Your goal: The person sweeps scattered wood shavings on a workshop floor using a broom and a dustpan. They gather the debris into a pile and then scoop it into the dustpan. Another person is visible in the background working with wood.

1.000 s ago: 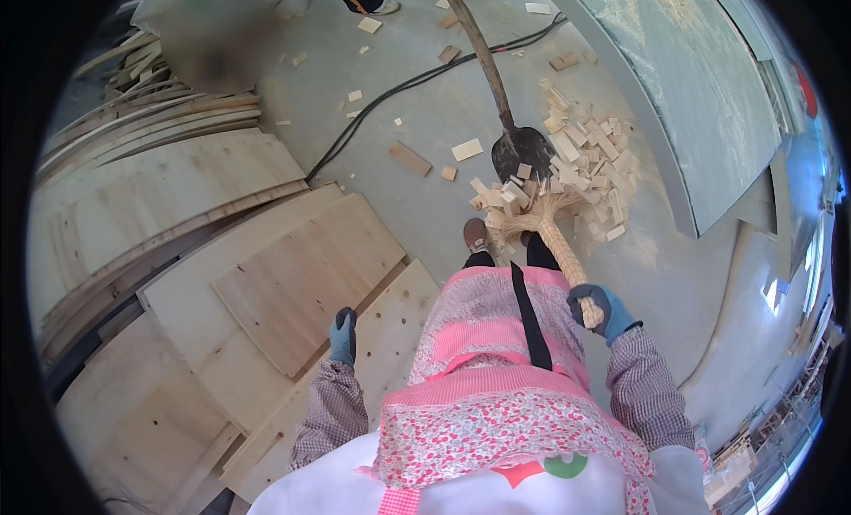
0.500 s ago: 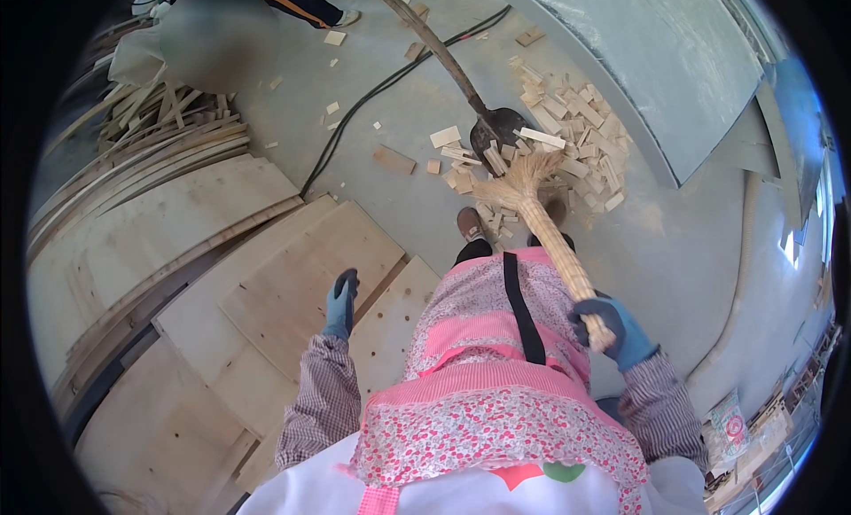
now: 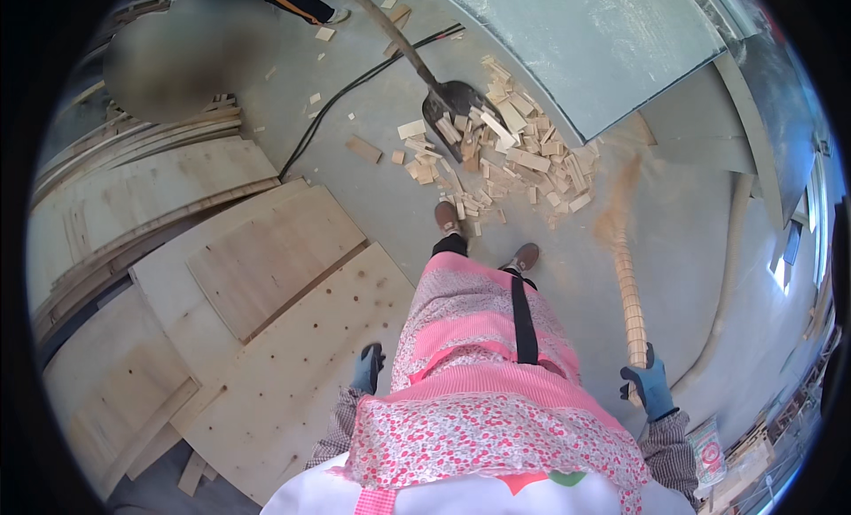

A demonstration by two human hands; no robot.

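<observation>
In my gloved right hand (image 3: 651, 386) is the handle of a straw broom (image 3: 631, 302). The fingers wrap round its near end. Its bristles, blurred by motion, sweep over the floor to the right of the wood scraps (image 3: 532, 152). My left hand (image 3: 368, 369), in a blue and dark glove, hangs beside the pink apron (image 3: 483, 373) with its fingers loosely apart and nothing in it. A dark shovel (image 3: 456, 103) with a long wooden handle lies at the left edge of the pile, several wood pieces on its blade.
Flat plywood sheets (image 3: 292, 249) are stacked at left, with more boards behind them. A black cable (image 3: 355, 85) crosses the floor. A large grey panel (image 3: 612, 54) stands beyond the scraps. Another person's leg (image 3: 301, 1) shows at the far left. A pipe (image 3: 731, 258) runs along the right.
The broom has swung right, away from the shovel and onto the floor beyond the pile. My right hand moved right and nearer; my left hand dropped nearer my body. The view has shifted.
</observation>
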